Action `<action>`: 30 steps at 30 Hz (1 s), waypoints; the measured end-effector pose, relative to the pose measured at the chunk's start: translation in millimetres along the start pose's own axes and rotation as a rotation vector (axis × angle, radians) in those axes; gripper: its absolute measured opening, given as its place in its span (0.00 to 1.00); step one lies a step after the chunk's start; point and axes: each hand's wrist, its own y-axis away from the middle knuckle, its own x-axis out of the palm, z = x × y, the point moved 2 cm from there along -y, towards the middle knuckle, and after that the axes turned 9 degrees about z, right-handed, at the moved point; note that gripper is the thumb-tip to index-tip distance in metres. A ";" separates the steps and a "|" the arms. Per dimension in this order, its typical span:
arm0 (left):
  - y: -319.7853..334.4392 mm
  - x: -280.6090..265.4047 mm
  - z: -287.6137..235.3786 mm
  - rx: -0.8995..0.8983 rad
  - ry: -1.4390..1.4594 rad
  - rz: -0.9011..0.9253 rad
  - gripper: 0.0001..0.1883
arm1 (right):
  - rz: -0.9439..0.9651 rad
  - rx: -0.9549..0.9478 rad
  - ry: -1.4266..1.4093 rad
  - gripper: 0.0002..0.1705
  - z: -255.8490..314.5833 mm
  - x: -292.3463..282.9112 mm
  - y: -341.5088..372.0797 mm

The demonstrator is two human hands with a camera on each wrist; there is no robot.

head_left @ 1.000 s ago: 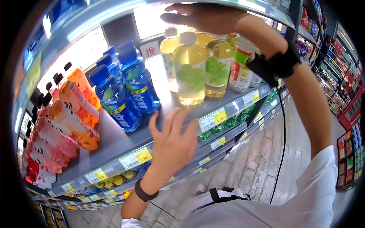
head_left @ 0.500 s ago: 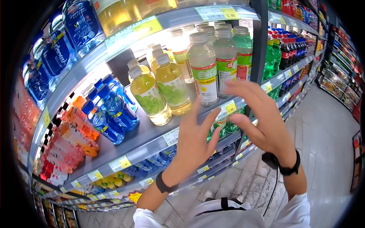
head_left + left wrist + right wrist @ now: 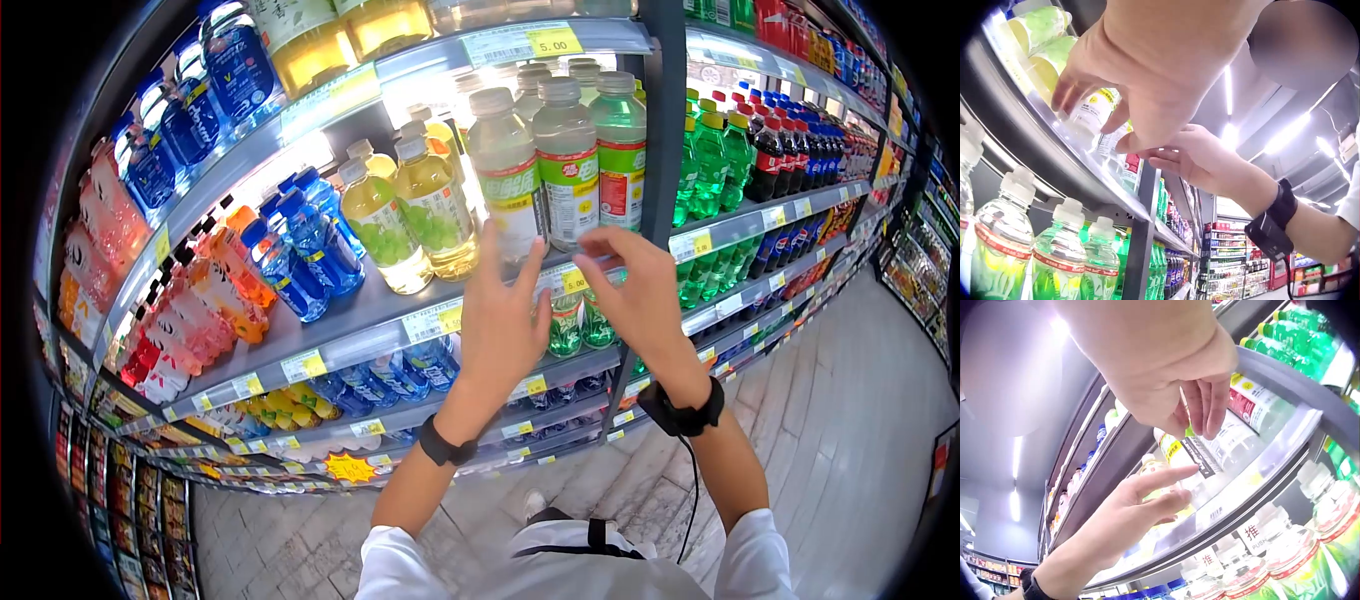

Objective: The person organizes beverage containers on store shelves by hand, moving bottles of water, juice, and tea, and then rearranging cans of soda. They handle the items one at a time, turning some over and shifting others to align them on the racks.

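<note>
Three clear bottles with green, red and white labels, the left (image 3: 512, 200), middle (image 3: 567, 185) and right (image 3: 620, 160) ones, stand upright at the shelf front. My left hand (image 3: 500, 325) is before the left bottle, fingers spread and pointing up, overlapping its base. Beside it, my right hand (image 3: 640, 295) is at the shelf edge below the middle and right bottles, its fingers loosely bent with nothing between them. In the right wrist view those fingers (image 3: 1210, 403) hang in front of the labels. Left of them stand yellow drink bottles (image 3: 437, 215) with green fruit labels.
Blue bottles (image 3: 290, 270) and orange and pink bottles (image 3: 215, 310) stand farther left. A shelf post (image 3: 664, 110) rises on the right, with green bottles (image 3: 708, 160) beyond it. Price tags (image 3: 430, 322) line the shelf edge (image 3: 350, 348). Another shelf (image 3: 480, 55) hangs above.
My right hand has come down from high over the yellow bottles to the shelf edge. My left hand has moved right, away from the blue bottles. The view has turned right.
</note>
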 end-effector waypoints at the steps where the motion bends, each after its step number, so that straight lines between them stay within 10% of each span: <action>1: 0.9 0.8 0.0 0.006 -0.027 0.008 0.32 | 0.006 -0.001 -0.005 0.11 -0.7 5.4 -6.4; 10: -0.6 10.1 9.3 0.001 -0.111 -0.004 0.36 | 0.159 -0.055 0.236 0.17 33.1 20.3 -48.3; 15: -4.4 10.4 7.1 -0.021 -0.067 0.006 0.36 | -0.077 -0.649 0.780 0.22 61.7 9.9 -115.9; 19: -8.5 12.3 12.9 -0.006 -0.049 0.007 0.37 | -0.083 -0.740 1.026 0.27 40.3 25.7 -155.8; 30: -15.8 19.8 16.0 -0.023 -0.108 0.018 0.44 | 0.418 -0.180 1.054 0.16 24.0 43.1 -230.1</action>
